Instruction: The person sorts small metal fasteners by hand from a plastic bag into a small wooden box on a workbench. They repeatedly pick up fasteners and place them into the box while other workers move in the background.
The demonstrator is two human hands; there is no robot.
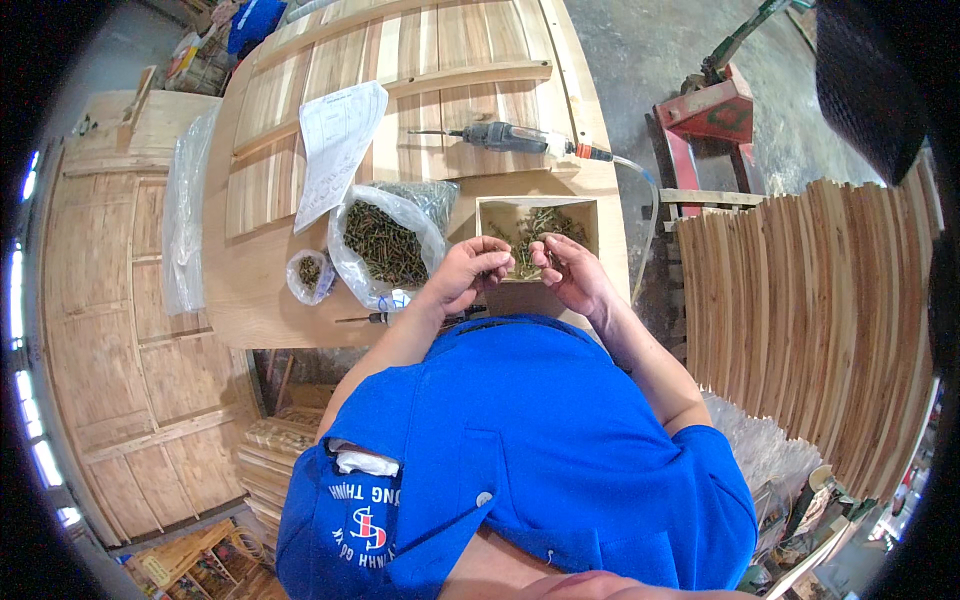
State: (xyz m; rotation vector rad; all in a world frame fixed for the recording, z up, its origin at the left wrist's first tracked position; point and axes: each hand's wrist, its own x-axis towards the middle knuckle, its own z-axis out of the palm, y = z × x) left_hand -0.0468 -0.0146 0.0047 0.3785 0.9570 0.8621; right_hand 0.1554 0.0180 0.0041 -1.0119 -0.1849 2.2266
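Note:
Both my hands meet over the front edge of a shallow wooden box (590, 208) with loose brass-coloured screws (545, 222) in it. My left hand (468, 274) is closed, its thumb and fingers pinched together at the box's front left. My right hand (574, 276) is closed too, fingertips pinched a little apart from the left ones. Anything between the fingers is too small to make out. Left of the box, a clear plastic bag (348, 277) stands open, full of similar screws (385, 245). A smaller bag of screws (309, 272) sits beside it.
A power screwdriver (505, 138) with a hose lies on slatted wooden panels (440, 40) behind the box. A paper sheet (338, 130) rests there too. Another driver (378, 318) lies by my left forearm. A red pallet jack (690, 130) and stacked boards (800, 320) stand right.

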